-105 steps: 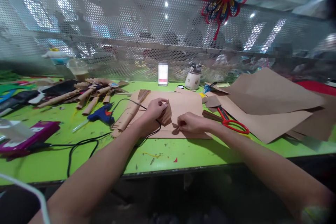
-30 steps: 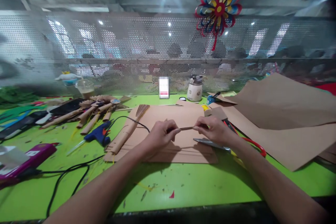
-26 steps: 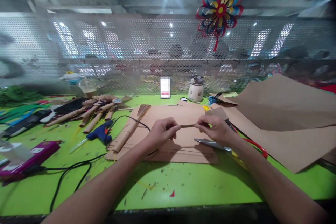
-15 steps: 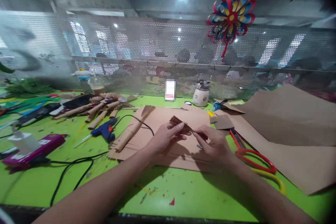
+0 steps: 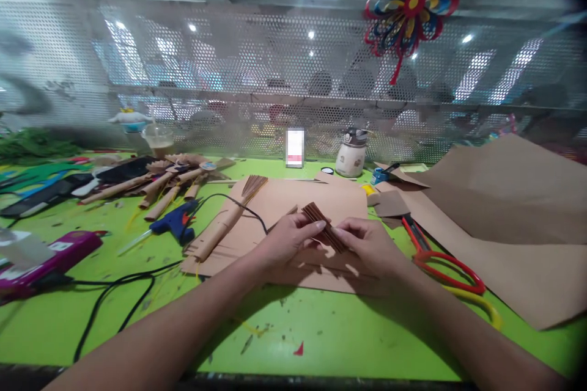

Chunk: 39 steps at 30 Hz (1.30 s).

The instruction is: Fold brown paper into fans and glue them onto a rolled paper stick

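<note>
A piece of pleated brown paper [image 5: 324, 229] is held between both hands above a flat brown paper sheet [image 5: 316, 195]. My left hand [image 5: 290, 237] pinches its left side with the thumb on top. My right hand [image 5: 364, 243] pinches the right edge between thumb and fingers. The folds run slantwise from upper left to lower right. Left of the hands, a rolled paper tube [image 5: 217, 233] with a fanned pleated end [image 5: 254, 186] lies on the sheet.
A blue glue gun [image 5: 177, 224] and a purple power strip [image 5: 55, 259] lie left, with several paper rolls [image 5: 158, 186] behind. Red-handled scissors [image 5: 452, 269], large brown paper [image 5: 513, 195], a yellow thread spool [image 5: 369, 194] and a white bottle [image 5: 351, 154] are right or behind. A phone [image 5: 295, 148] stands at the back.
The pleated paper has opened out and shows its folds more broadly. My right hand has shifted its grip to the right edge. The camera view has tilted slightly down.
</note>
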{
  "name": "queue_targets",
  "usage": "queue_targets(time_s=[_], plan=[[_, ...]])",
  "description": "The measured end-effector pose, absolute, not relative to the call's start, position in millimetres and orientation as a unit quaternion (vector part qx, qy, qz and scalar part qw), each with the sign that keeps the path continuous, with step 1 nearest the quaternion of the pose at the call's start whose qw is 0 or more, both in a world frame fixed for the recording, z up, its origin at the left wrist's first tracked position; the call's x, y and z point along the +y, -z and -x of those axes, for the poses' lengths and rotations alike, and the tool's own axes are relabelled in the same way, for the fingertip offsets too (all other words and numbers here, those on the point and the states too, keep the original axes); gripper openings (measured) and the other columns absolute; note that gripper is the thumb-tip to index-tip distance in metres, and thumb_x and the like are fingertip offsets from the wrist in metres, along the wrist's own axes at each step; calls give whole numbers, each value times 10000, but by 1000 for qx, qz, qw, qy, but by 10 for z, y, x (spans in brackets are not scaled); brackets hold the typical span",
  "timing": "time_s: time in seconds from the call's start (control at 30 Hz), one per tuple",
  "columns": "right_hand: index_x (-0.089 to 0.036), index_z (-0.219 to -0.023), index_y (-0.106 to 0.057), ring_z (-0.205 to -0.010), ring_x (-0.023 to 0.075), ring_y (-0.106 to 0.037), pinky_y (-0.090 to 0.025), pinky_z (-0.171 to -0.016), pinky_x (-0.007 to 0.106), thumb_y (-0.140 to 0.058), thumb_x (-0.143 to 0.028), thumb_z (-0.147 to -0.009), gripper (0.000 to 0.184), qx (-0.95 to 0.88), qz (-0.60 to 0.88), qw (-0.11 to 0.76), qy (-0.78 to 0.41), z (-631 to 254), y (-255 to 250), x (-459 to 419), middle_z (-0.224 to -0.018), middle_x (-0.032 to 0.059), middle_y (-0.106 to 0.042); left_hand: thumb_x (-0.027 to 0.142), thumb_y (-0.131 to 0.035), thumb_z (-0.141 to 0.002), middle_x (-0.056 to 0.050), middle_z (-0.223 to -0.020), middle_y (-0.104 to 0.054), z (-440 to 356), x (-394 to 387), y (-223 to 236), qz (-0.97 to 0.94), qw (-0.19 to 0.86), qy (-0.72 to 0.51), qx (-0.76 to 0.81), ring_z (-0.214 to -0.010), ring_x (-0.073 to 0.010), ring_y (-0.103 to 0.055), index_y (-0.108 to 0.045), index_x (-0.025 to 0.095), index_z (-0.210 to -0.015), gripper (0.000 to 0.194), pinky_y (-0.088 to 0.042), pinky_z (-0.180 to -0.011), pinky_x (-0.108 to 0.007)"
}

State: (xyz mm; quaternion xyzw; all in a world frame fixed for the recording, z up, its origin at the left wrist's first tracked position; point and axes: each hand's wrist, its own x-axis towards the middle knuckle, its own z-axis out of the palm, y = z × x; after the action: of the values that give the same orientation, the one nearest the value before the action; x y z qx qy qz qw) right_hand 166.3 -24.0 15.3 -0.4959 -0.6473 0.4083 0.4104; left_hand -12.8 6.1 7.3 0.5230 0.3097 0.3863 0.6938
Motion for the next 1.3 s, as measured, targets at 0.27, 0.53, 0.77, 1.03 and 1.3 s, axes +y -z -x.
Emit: queue_targets(time_s=[0.27,0.53,0.77,1.03,1.3], plan=[[-143,-720,-647,-587,109,-497,-374,-573,246,-685,-399,-751,260,-555,441,414,-571,-1677,-109,-231,-673,16,-626,321,-700,-751,-100,-876,-688,145,18,-139,-529,702,-360,314,-781,-183,-634,-665,108,-945,290,-459,-754,-316],[-164,-718,-591,-592,135,-503,-385,-563,254,-531,-377,-842,253,-645,513,432,-366,-1672,-61,-195,-636,0,-576,287,-696,-766,-91,-859,-674,151,60,-120,-532,700,-364,307,-778,-158,-618,-662,97,-943,261,-465,-724,-282],[-175,-721,-572,-537,123,-471,-361,-505,235,-496,-356,-873,248,-659,521,440,-317,-1679,-74,-199,-595,-18,-538,289,-702,-770,-104,-974,-667,175,73,-139,-500,713,-400,284,-875,-167,-626,-640,122,-988,281,-474,-755,-274],[-176,-796,-633,-620,145,-525,-382,-559,245,-491,-360,-886,249,-702,504,413,-287,-1664,-49,-218,-702,17,-629,305,-740,-727,-108,-886,-683,174,112,-88,-511,684,-404,328,-732,-134,-626,-675,84,-942,315,-452,-652,-229],[-190,-706,-562,-550,140,-474,-360,-537,254,-493,-357,-872,245,-687,530,424,-261,-1693,-69,-198,-576,-15,-526,285,-755,-708,-96,-821,-682,158,101,-92,-507,673,-410,349,-673,-122,-620,-681,75,-934,318,-454,-602,-215]])
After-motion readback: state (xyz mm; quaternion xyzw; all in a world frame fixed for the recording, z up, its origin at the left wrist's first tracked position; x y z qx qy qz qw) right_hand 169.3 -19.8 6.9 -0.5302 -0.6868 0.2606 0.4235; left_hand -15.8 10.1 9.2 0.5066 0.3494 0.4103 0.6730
